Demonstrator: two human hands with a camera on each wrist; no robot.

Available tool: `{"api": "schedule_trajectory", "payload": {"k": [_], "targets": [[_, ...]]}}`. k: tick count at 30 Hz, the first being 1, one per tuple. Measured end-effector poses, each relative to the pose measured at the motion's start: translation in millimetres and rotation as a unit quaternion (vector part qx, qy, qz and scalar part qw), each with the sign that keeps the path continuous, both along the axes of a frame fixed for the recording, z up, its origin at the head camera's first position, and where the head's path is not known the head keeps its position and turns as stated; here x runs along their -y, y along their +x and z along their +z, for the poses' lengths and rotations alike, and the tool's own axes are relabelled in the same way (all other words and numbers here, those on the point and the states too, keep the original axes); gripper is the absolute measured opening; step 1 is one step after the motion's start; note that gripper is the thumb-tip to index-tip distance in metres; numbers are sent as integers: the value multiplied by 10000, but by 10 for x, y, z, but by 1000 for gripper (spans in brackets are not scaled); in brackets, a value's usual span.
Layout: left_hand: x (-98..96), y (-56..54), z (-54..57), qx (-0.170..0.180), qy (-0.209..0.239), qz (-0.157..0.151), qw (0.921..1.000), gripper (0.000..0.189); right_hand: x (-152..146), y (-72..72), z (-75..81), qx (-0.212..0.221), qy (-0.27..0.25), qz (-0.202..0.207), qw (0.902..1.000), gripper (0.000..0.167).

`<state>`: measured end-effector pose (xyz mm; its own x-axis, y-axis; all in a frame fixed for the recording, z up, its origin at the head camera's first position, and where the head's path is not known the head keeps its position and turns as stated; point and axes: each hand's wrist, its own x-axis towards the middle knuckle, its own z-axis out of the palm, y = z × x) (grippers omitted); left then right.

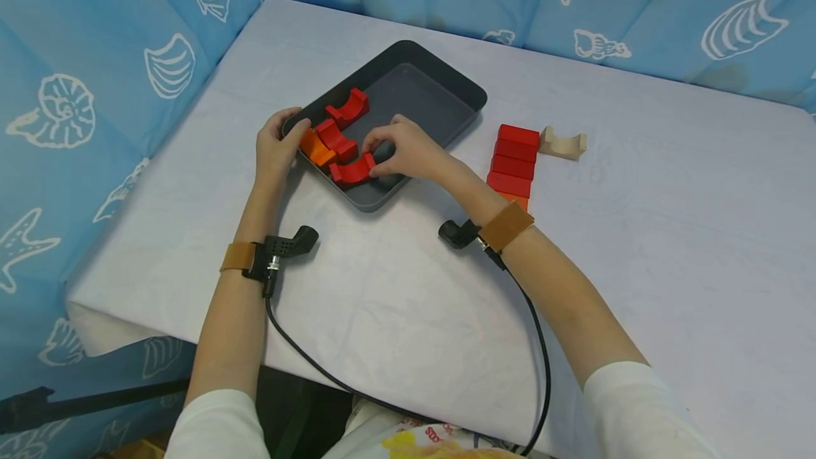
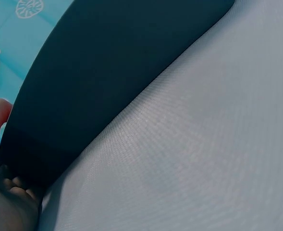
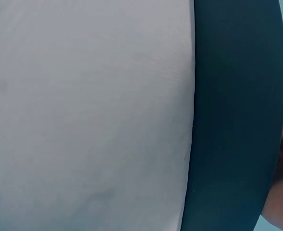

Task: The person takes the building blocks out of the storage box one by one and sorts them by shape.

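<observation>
My left hand grips the left corner of a dark grey tray, its thumb over the rim and its fingers along the outer wall. In the left wrist view that hand shows only at the lower left edge, against the tray wall. Inside the tray, my right hand pinches one end of a red arch-shaped block between thumb and fingers. Close by lie an orange block and two more red curved blocks, one in the middle and one farther back.
Right of the tray, several red blocks stand in a row with an orange block at the near end. A plain wooden arch block adjoins them. A black cable runs from the wrist cameras across the table's front edge.
</observation>
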<state>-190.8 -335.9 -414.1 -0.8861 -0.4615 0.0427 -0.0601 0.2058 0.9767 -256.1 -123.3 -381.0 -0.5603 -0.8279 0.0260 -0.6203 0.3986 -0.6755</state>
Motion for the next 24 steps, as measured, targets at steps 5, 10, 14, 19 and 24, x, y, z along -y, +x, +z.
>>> {"api": "schedule_trajectory", "payload": {"k": [5,10,14,19,24], "targets": [[-6,10,0,-57,48,-5,10000,39,-22,0,1,-61,68,-93,9999,28],[2,1,-8,-109,11,-8,9999,40,-71,-19,17,-169,35,-213,9996,28],[4,-2,-17,-73,6,16,10000,40,-128,-42,12,-264,-69,-275,9993,28],[4,-8,-35,3,7,23,10000,41,-181,-51,5,-245,-239,-339,9988,28],[-5,-10,-27,3,5,47,10000,41,-220,-58,16,-186,-315,-388,9986,28]]}}
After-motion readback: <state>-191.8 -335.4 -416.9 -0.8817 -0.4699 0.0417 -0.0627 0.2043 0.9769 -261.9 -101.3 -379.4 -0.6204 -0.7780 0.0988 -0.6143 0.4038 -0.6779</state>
